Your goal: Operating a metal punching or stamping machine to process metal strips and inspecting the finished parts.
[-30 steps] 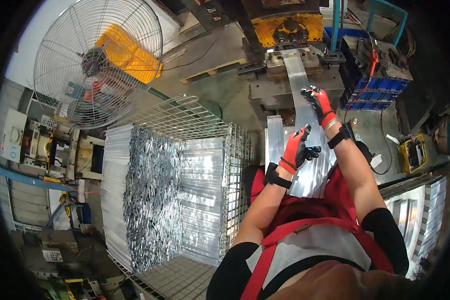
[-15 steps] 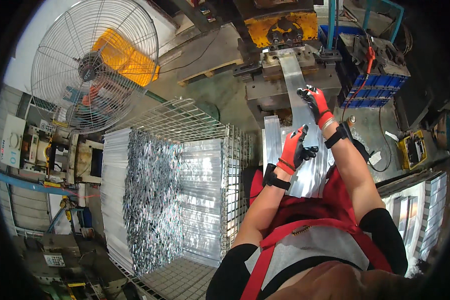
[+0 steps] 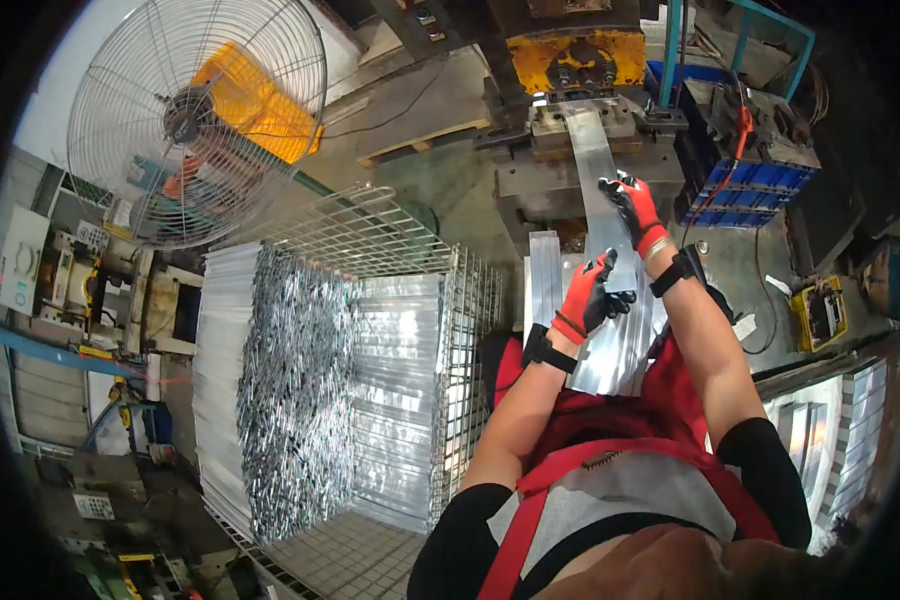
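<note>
A long flat metal strip [image 3: 597,165] slopes from the die of the press [image 3: 580,118] toward my lap. My right hand [image 3: 634,208], in a red and black glove, grips its right edge about midway along. Gloved the same way, my left hand [image 3: 588,303] is closed at the strip's near left corner, thumb up; the fingers under the strip are partly hidden. Below both hands lies a stack of shiny metal strips [image 3: 615,355] across my lap. A few narrower strips [image 3: 545,275] lie to the left of it.
A wire mesh cage [image 3: 460,370] packed with stacked metal strips [image 3: 305,390] stands at my left. Beyond it is a large caged fan [image 3: 185,120]. Blue crates [image 3: 745,180] stand right of the press, and a yellow bin [image 3: 820,312] sits farther right.
The view has shifted slightly. Both hands keep nearly the same places on the metal strip, whose far end still lies in the press.
</note>
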The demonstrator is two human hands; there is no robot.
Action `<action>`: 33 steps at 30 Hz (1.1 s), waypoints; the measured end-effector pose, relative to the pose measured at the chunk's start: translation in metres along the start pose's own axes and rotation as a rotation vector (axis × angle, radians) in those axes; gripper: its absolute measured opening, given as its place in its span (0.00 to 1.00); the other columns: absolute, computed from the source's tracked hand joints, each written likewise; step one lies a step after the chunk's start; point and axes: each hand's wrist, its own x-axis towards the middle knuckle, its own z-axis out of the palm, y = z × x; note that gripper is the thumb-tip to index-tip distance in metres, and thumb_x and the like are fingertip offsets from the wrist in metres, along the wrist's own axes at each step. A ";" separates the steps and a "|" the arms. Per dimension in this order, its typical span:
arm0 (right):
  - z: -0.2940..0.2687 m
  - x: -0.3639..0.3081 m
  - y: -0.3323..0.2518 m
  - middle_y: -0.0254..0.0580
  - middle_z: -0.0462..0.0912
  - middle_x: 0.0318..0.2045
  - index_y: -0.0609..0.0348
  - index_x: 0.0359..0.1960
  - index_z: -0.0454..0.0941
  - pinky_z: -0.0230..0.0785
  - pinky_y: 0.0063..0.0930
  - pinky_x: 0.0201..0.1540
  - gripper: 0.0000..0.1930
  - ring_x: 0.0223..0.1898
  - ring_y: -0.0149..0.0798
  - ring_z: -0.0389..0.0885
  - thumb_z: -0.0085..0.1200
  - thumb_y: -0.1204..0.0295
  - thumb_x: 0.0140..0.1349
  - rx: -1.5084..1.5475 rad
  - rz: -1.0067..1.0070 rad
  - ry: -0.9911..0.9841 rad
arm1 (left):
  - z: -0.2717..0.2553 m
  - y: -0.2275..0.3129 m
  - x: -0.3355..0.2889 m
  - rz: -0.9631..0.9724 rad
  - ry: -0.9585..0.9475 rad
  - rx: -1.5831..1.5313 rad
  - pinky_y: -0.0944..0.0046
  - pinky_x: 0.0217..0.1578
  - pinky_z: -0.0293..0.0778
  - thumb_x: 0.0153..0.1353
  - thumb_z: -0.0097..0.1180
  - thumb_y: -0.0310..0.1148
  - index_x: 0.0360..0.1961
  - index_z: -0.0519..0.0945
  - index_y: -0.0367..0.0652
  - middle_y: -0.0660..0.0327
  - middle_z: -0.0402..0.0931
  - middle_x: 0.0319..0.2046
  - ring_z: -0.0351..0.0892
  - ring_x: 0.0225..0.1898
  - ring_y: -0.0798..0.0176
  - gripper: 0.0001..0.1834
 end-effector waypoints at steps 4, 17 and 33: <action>-0.013 -0.016 -0.012 0.27 0.75 0.28 0.55 0.36 0.77 0.65 0.21 0.36 0.10 0.31 0.26 0.71 0.58 0.66 0.56 -0.251 0.125 -0.071 | -0.022 -0.006 -0.026 0.252 -0.061 0.351 0.63 0.30 0.78 0.64 0.50 0.41 0.55 0.70 0.40 0.58 0.74 0.42 0.81 0.28 0.60 0.22; -0.010 -0.110 -0.090 0.36 0.77 0.32 0.48 0.39 0.76 0.58 0.39 0.57 0.16 0.38 0.40 0.76 0.61 0.65 0.45 -1.588 -0.669 -0.641 | 0.021 0.088 -0.120 0.750 0.544 1.928 0.54 0.40 0.72 0.54 0.59 0.39 0.58 0.67 0.47 0.52 0.73 0.40 0.75 0.40 0.48 0.30; -0.011 0.005 0.004 0.19 0.66 0.16 0.50 0.18 0.72 0.51 0.20 0.19 0.12 0.18 0.18 0.61 0.61 0.65 0.54 -0.265 0.032 -0.026 | -0.006 -0.005 -0.027 0.024 -0.104 0.058 0.63 0.28 0.79 0.67 0.44 0.45 0.65 0.56 0.48 0.60 0.67 0.56 0.82 0.33 0.51 0.28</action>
